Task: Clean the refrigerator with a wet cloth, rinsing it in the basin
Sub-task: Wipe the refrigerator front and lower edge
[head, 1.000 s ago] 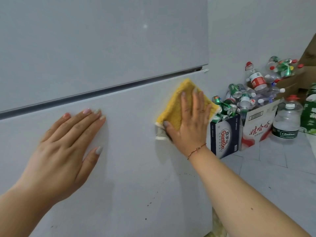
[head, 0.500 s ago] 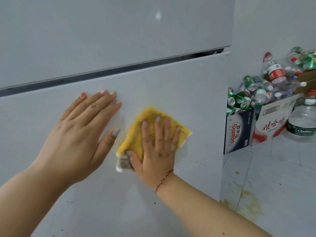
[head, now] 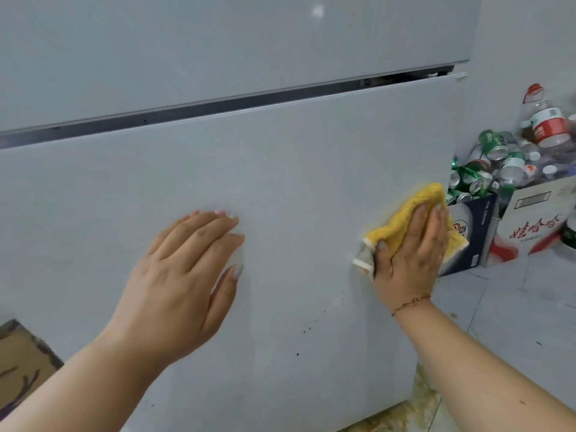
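Note:
The white refrigerator [head: 296, 169] fills the view, with a dark gap between its upper and lower doors. My right hand [head: 411, 254] presses a yellow cloth [head: 408, 210] flat against the lower door near its right edge, fingers straight over it. My left hand [head: 184, 275] lies flat on the lower door to the left, holding nothing. A few dark specks [head: 307, 330] dot the door below the cloth. No basin is in view.
Cardboard boxes [head: 530, 226] heaped with empty cans and plastic bottles [head: 498, 163] stand on the tiled floor [head: 514, 313] right of the refrigerator. Yellowish stains mark the floor at the refrigerator's bottom right corner. A brown cardboard piece [head: 21, 360] shows at lower left.
My right hand has slid the cloth from beside my left hand to the door's right edge. My left hand has stayed flat on the door.

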Demonstrator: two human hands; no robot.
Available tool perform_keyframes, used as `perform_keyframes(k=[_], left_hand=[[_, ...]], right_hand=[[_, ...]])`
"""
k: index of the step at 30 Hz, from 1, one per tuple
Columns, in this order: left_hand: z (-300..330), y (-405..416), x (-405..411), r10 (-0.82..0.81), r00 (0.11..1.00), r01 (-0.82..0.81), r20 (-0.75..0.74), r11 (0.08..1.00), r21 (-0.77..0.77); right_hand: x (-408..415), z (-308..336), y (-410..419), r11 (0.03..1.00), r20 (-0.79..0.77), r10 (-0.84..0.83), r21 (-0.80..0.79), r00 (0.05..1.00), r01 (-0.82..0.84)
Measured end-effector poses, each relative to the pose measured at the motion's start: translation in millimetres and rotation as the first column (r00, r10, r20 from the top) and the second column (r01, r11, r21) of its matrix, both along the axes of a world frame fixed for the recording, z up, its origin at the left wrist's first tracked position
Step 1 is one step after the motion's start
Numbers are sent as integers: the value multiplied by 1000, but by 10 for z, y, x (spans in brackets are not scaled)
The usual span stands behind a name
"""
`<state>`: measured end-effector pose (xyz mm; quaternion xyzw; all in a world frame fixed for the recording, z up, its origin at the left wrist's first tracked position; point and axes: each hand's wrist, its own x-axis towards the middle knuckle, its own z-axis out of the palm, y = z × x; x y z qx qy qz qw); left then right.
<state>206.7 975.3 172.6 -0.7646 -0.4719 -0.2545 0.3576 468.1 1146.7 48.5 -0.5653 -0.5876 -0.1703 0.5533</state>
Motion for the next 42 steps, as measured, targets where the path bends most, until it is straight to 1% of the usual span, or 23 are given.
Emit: perform_keyframes(k=[2,3,4,6,8,10,12,14,16,19,21,23,25,27,30,32,34,35,37,40,42], left_hand=[[-85,-87,-20,5,1000,-5,19,1000,4],[-129,-118,-28,9,999,-9,31,1000,9],[-168,-159,-52,16,999,-17,51,1000,14],[-246,-244,-116,42,994,-44,98,999,18],[-308,-301,-169,66,988,-69,141,997,23],[-349,-375,-267,116,978,-122,175,992,23],[-371,-439,-389,170,963,-178,211,984,19],[-394,-485,-500,213,946,-225,245,974,22],[-437,-541,-599,247,925,-270,288,962,43],[-500,-614,-710,270,898,-314,347,946,76],[-503,-658,-793,293,882,-342,368,936,76],[-449,-703,-905,332,873,-376,357,925,58],[-317,-748,-1055,359,886,-378,294,926,8],[-147,-772,-1238,385,903,-373,191,923,-96],[87,-819,-1512,381,924,-363,33,902,-233],[173,-853,-1617,329,944,-303,40,906,-295],[226,-877,-1657,273,956,-223,107,914,-340],[239,-879,-1662,250,959,-189,136,918,-350],[237,-874,-1666,216,960,-142,177,924,-355],[198,-860,-1673,197,959,-118,202,930,-348],[161,-846,-1669,201,957,-124,208,935,-333]], right_hand=[[-242,119,-102,999,-128,12,-31,992,-17],[-343,193,-143,999,-168,14,-33,986,-19],[-451,266,-181,999,-191,18,-27,981,-24],[-677,390,-268,999,-172,37,7,984,-36],[-906,510,-369,996,-80,59,74,995,-53],[-1202,639,-494,982,65,99,157,993,-108],[-1490,763,-615,956,208,137,226,968,-184],[-1728,844,-734,933,312,159,263,937,-246],[-1931,840,-837,906,437,192,265,879,-330],[-2068,696,-912,842,674,203,251,710,-478],[-1993,577,-872,804,758,176,257,627,-536],[-1810,446,-790,793,790,140,271,597,-545],[-1602,374,-709,799,779,115,296,616,-523],[-1471,393,-673,810,741,112,318,663,-493],[-1585,509,-734,846,653,141,310,744,-433],[-1813,564,-834,867,597,171,287,784,-407],[-2092,605,-961,874,594,196,255,780,-414],[-2239,614,-1028,867,620,208,243,757,-436],[-2524,591,-1161,834,706,222,220,673,-506],[-2926,426,-1347,779,840,243,129,485,-613],[-3082,243,-1422,776,904,216,71,369,-627]])
